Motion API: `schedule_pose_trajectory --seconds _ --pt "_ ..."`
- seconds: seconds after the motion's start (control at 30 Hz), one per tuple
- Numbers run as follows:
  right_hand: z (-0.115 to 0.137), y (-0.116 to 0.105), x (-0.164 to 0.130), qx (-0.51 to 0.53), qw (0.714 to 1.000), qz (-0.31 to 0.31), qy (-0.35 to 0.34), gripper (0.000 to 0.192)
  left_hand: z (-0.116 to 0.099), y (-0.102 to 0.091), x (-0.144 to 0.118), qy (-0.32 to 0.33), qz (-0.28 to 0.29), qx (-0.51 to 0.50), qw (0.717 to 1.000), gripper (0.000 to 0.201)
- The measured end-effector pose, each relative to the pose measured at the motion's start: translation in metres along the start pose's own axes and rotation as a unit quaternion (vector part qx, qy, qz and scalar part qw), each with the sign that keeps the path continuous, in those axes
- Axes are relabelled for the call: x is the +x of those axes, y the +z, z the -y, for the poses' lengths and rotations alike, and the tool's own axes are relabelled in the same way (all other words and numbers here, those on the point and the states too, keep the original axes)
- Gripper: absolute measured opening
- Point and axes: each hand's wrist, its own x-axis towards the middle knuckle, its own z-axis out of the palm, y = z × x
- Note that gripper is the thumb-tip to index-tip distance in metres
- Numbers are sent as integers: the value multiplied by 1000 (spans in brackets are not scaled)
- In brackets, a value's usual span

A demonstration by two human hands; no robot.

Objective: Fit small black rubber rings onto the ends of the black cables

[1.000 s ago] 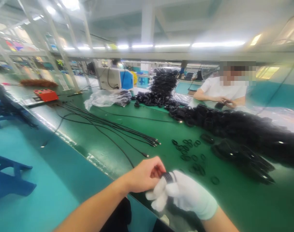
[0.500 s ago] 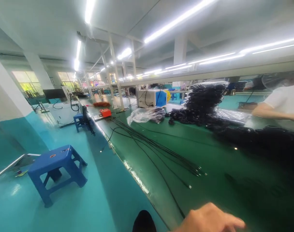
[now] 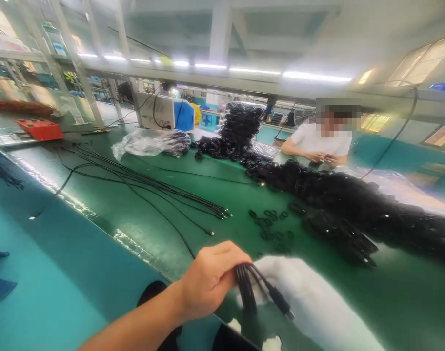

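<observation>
My left hand (image 3: 217,275), bare, is closed around a looped black cable (image 3: 246,292) in the lower middle. One end of the cable, with a plug (image 3: 281,300), hangs out to the right. My right hand (image 3: 275,275), covered in white and blurred, is right behind and beside the loops. Its fingers are partly hidden by the cable, so their grip is unclear. Beyond my left hand, several straight black cables (image 3: 164,187) lie along the green table (image 3: 164,246), their plug ends towards me. Small black rings (image 3: 268,219) lie to their right.
A large heap of coiled black cables (image 3: 303,180) spreads along the right. Across it sits a person (image 3: 317,144) in white. A clear plastic bag (image 3: 149,144), a white-and-blue machine (image 3: 164,113) and a red box (image 3: 41,130) stand further back. One cable end (image 3: 34,217) overhangs the left edge.
The view has swung right. My left hand, before low in view with a finger stretched out, now holds the looped cable. My white-covered right hand has come into view beside it.
</observation>
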Motion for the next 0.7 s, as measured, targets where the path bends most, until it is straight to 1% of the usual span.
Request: schedule_pose_trajectory --seconds 0.1,0.17,0.2,0.27,0.33,0.4,0.5,0.6,0.7 --pt "14 2 -1 -72 997 -34 -11 58 -2 -2 2 -15 3 20 1000 23" --pt "22 7 2 -142 989 -31 -20 63 -2 -3 5 -23 12 35 999 26" --pt "24 10 4 -167 985 -13 -31 64 -2 -3 6 -27 15 40 999 27" --pt "24 17 12 -171 982 51 -65 62 -2 -3 8 -37 16 41 998 29" --pt "21 23 22 -130 980 106 -104 54 -2 -3 9 -47 12 37 998 29" --pt "14 26 31 -79 983 124 -112 49 -3 -2 11 -64 4 36 997 29" --pt "3 26 40 19 989 135 -60 45 -6 -2 14 -114 -14 51 992 31" --pt "-7 20 44 132 974 184 -18 41 -9 -2 19 -186 -16 60 981 36" --pt "-16 14 48 182 961 208 -12 37 -11 -2 25 -237 -2 86 968 37"
